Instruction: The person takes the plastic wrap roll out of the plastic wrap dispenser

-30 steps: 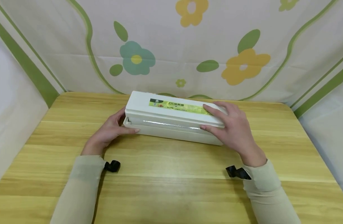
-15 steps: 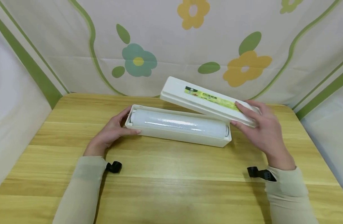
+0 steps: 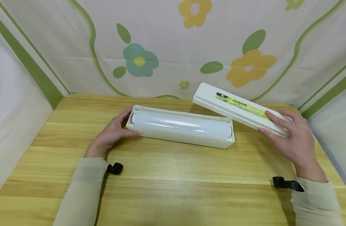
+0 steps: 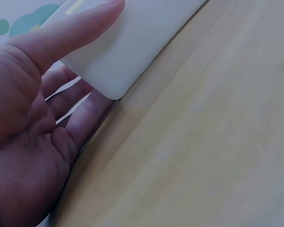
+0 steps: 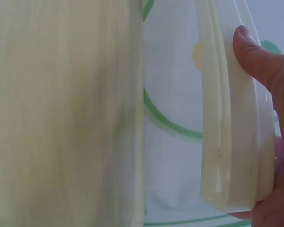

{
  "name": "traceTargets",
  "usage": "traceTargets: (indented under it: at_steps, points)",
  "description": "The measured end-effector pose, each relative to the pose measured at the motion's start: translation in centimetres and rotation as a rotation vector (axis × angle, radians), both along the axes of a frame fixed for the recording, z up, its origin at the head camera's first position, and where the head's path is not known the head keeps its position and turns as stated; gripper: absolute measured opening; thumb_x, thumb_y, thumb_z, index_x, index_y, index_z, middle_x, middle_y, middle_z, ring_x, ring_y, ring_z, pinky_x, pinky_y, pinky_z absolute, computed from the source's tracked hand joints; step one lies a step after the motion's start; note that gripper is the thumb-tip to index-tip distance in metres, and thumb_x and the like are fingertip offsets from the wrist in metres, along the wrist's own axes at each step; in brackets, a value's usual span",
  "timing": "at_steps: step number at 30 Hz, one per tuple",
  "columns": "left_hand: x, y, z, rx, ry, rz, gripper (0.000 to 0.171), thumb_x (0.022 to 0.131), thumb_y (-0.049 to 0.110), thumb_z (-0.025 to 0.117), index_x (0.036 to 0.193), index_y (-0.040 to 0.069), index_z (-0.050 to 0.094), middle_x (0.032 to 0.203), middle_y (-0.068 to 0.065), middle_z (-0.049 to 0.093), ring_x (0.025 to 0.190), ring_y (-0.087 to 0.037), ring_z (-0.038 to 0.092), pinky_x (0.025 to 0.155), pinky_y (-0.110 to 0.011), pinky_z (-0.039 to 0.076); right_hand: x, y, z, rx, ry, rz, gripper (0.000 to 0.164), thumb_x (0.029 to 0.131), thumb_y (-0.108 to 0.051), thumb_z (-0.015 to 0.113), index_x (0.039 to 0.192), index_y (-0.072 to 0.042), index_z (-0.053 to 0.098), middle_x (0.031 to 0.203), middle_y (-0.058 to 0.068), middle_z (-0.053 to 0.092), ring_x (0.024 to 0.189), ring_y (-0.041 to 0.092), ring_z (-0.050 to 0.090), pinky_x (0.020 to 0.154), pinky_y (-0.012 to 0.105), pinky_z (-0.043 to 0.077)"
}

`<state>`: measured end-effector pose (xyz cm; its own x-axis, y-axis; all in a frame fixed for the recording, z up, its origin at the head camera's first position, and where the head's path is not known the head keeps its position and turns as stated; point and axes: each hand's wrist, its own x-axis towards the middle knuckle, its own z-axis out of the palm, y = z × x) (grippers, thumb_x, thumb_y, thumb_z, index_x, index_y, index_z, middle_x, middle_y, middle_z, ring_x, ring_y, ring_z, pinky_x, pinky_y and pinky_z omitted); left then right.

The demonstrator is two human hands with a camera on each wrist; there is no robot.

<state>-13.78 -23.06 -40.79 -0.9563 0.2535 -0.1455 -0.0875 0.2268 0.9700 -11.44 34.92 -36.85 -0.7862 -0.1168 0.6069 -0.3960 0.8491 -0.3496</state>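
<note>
A long white cling film box sits uncovered on the table, and a roll of cling film lies inside it. My left hand holds the box's left end, thumb along the front wall and fingers behind. In the left wrist view, the thumb crosses the box corner. Off to the right, my right hand grips the white lid by its right end, above the table. That lid is tilted, its far left end higher, and its yellow-green label faces up. The right wrist view shows the lid's side beside the thumb.
The wooden table reaches back to a white curtain printed with flowers and green lines. Curtain panels also stand at both sides. A black wrist mount protrudes from the left sleeve, another mount from the right.
My right hand has lifted the lid off the box and carried it to the right, exposing the cling film roll. My left hand has stayed at the box's left end.
</note>
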Motion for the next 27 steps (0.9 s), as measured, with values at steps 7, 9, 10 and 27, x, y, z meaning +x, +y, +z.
traceTargets:
  at_steps: [7,9,10,27]
  points:
    - [0.2,-0.3,0.0,-0.011,-0.005,0.001,0.106,0.085,0.011,0.093,0.168,0.038,0.034,0.167,0.004,0.041,0.15,-0.02,0.039,0.118,-0.027,0.039,0.5,1.8,-0.7,-0.068,-0.071,-0.028,0.061,0.072,-0.013,0.097,0.13,-0.016,0.079,0.139,0.028,0.066,0.123,0.055,0.053,0.093,0.011,0.022]
    - [0.2,-0.4,0.0,-0.009,-0.004,-0.002,0.105,0.085,0.012,0.093,0.168,0.038,0.034,0.167,0.004,0.041,0.15,-0.019,0.039,0.116,-0.024,0.039,0.5,2.1,-0.8,-0.062,-0.065,-0.026,0.06,0.072,-0.014,0.098,0.13,-0.016,0.08,0.138,0.028,0.066,0.123,0.055,0.053,0.095,0.009,0.021]
    - [0.2,-0.4,0.0,-0.008,-0.003,-0.002,0.105,0.085,0.011,0.093,0.168,0.039,0.034,0.167,0.005,0.041,0.149,-0.019,0.039,0.115,-0.022,0.04,0.5,2.3,-0.9,-0.059,-0.068,-0.029,0.061,0.072,-0.015,0.098,0.13,-0.017,0.08,0.137,0.028,0.066,0.122,0.054,0.053,0.095,0.009,0.021]
    - [0.3,-0.7,0.1,-0.007,-0.001,-0.005,0.106,0.085,0.011,0.093,0.169,0.038,0.033,0.169,0.004,0.039,0.152,-0.019,0.037,0.111,-0.016,0.04,0.7,3.2,-1.9,-0.054,-0.418,-0.019,0.048,0.088,-0.02,0.091,0.133,-0.009,0.077,0.154,0.026,0.056,0.145,0.057,0.041,0.123,0.043,0.028]
